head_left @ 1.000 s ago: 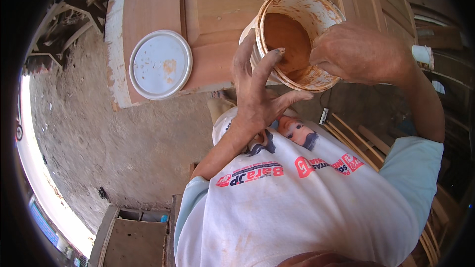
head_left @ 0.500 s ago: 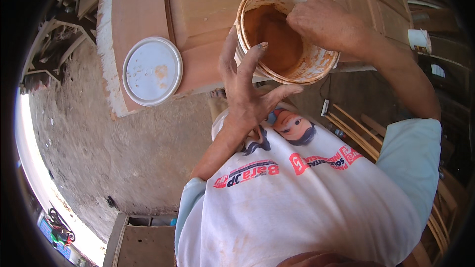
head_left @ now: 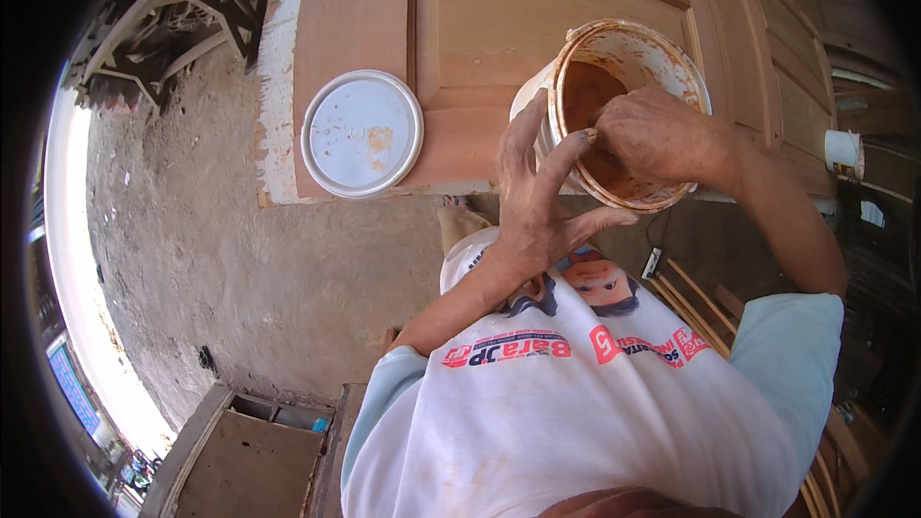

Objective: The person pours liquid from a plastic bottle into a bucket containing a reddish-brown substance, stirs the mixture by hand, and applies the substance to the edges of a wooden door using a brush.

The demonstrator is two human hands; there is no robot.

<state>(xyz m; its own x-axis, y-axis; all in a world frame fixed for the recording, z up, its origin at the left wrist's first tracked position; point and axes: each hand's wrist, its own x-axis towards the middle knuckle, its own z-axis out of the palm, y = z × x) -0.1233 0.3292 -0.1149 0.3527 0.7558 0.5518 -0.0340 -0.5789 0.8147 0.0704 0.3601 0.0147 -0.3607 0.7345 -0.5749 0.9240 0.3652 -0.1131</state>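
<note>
A white bucket leans toward me on a wooden panelled door, its inner wall smeared orange-brown. Inside lies an orange-brown paste. My left hand steadies the bucket from its near left side, fingers spread along the wall and rim, thumb pointing right below it. Down in the bucket is my right hand, with its fingers curled over the paste. Whatever those fingers hold is hidden by the hand. To the left, a round white lid with orange-brown specks lies flat on the door.
A small white pot stands past the door's right end. Long wooden strips lean at lower right, near a power strip. A wooden cabinet is at lower left, and a wooden frame stands far left.
My view has shifted, moving the scene rightward. The bucket now sits nearer to me. My right hand has moved from the far right of the bucket toward its near side, over the paste.
</note>
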